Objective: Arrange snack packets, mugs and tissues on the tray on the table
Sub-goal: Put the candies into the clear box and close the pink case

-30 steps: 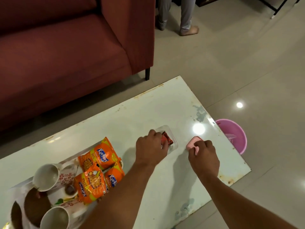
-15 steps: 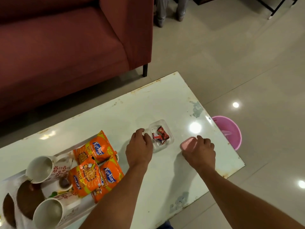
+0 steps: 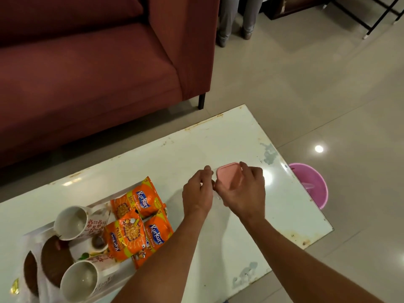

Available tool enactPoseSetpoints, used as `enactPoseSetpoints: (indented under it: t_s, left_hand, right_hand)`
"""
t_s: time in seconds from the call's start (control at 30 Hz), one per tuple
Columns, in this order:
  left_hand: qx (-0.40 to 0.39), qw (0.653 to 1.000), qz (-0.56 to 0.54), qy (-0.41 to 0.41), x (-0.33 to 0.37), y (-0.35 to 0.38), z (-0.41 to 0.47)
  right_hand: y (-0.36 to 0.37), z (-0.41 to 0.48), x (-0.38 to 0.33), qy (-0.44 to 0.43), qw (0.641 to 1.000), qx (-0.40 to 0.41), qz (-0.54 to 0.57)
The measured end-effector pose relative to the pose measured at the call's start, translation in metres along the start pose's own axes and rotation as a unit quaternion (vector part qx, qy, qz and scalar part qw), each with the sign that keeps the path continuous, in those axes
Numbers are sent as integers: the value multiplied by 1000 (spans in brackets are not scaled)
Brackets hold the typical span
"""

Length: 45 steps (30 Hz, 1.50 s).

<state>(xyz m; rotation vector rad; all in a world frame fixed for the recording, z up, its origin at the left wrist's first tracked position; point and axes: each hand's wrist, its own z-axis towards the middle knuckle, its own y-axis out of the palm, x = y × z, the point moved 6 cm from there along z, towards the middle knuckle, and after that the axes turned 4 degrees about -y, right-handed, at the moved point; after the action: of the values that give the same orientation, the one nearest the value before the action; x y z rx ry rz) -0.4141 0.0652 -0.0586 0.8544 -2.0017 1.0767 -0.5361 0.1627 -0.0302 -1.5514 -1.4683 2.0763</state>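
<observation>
My right hand grips a pink lid and holds it tilted just above the white table. My left hand pinches at the lid's left edge, on the small clear container, which both hands almost wholly hide. At the table's left end a tray carries two white floral mugs and three orange snack packets. Neither hand touches the tray.
A dark red sofa stands behind the table. On the floor by the table's right edge is a pink bucket. A person's legs are at the top, near black metal furniture legs.
My right hand lifted the pink lid off the table and carried it left over the clear container of sweets. My left hand closed in on the container, now hidden.
</observation>
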Motion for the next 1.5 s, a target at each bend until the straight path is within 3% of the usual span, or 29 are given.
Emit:
enactPoseSetpoints:
  t_s: [0.17,0.3,0.43,0.97,1.5]
  left_hand:
    - [-9,997,29,-66,-16,-2,17]
    - [-54,995,24,-85,-26,2,23]
    - [-76,993,67,-53,-24,9,24]
    - [-29,986,162,-40,-9,7,34]
    - [-51,979,182,-75,-3,12,49]
  right_hand:
    - [32,11,-9,9,989,-65,-136]
    - [42,13,-4,8,975,-72,-212]
    - [44,12,0,5,976,-73,-207]
    - [52,8,-1,-76,968,-74,-226]
    - [71,-3,19,-40,980,-91,-173]
